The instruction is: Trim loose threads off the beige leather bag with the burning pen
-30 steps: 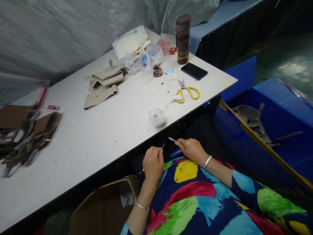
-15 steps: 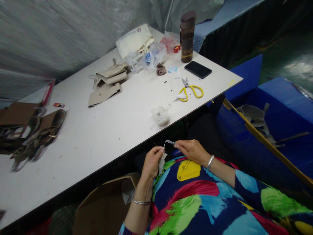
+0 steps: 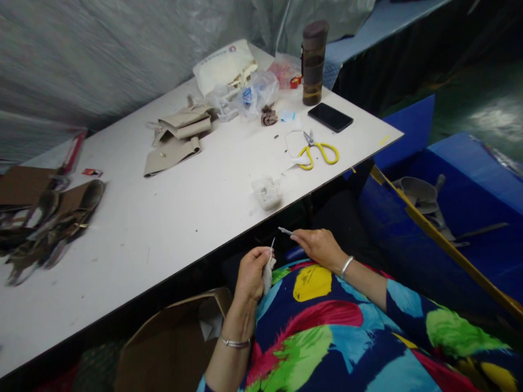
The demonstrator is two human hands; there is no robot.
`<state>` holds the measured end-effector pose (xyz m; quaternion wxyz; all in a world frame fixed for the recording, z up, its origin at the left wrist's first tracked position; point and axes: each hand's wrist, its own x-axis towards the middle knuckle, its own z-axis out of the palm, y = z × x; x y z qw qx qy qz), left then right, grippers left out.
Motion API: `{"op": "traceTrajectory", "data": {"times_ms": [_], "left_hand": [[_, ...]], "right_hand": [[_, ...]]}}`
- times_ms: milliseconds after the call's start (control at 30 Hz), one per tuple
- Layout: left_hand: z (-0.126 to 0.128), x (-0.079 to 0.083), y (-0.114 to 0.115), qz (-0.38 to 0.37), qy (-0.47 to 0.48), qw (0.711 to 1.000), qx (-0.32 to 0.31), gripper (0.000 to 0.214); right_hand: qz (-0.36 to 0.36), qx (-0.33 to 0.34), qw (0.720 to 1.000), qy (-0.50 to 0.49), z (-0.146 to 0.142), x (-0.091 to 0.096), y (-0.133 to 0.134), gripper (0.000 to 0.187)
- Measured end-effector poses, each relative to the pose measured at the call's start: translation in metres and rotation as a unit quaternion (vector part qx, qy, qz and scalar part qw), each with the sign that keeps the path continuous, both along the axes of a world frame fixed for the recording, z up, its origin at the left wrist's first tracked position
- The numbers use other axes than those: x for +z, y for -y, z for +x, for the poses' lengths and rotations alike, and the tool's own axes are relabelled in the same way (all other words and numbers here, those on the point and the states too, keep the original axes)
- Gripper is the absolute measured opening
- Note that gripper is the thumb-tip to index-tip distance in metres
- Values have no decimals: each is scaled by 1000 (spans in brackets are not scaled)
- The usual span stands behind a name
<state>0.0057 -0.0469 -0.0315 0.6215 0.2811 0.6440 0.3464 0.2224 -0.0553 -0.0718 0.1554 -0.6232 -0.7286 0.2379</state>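
Since half a second ago, my right hand (image 3: 322, 247) is drawing a little back and up, so the metal tool (image 3: 285, 231) it is pinching is no longer meeting the thin pin (image 3: 272, 243) in my left hand (image 3: 252, 270); the two tips are now standing near each other but apart. I judge from this that the joining of the two thin pieces is not being made at this moment, and they are needing to be lined up again.

My left fingers are closed around the thin pin, which is pointing upward, and around a small white piece (image 3: 268, 272) that is hanging below them; my right fingers are closed on the back end of the metal tool, whose tip is pointing left. Both hands are working over my lap, just under the edge of the surface (image 3: 163, 218); a second ago the white piece was not showing. On the surface, the small clear box (image 3: 267, 193) and the yellow scissors (image 3: 317, 153) are lying as before, well apart from my hands.
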Motion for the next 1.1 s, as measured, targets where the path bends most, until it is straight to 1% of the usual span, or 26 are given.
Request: {"op": "traceTrajectory", "data": {"times_ms": [67,133,233,300,367,500,567,633,700,767,833,933,967,1100], "left_hand": [[-1,-3,-2,2,1,1000,9,34],[0,-5,-5,0,4,1000,11,34],[2,-5,-7,-1,12,1000,9,32],[3,-2,-7,-4,21,1000,7,32],[4,0,-6,-11,32,999,6,33],[2,1,-3,-27,50,998,7,34],[0,0,-4,-29,56,998,13,34],[-3,-2,-6,-33,62,997,19,33],[-4,-4,-9,-42,72,996,16,33],[-5,-4,-10,-52,86,995,8,33],[-5,-4,-10,-60,99,993,3,33],[-4,-3,-7,-62,115,991,2,33],[-4,-3,-6,-59,118,991,4,32],[-10,-1,0,-44,125,991,20,33]], "right_hand": [[20,16,999,-26,-2,4,4,39],[41,48,997,-43,-5,8,7,39],[46,107,993,-28,-11,9,9,37],[38,119,992,-18,-13,6,6,36],[27,97,995,-18,-12,2,1,35],[9,20,1000,-7,-2,-6,-5,38],[17,18,999,-21,0,-7,-3,38],[44,51,996,-59,-1,-9,0,38],[78,102,988,-89,-6,-13,1,37],[87,131,983,-96,-10,-19,0,34],[73,109,987,-94,-11,-26,-4,33],[52,34,994,-92,-7,-32,-10,39],[48,21,994,-95,-5,-32,-10,41],[31,17,990,-140,0,-29,-7,36]]}}
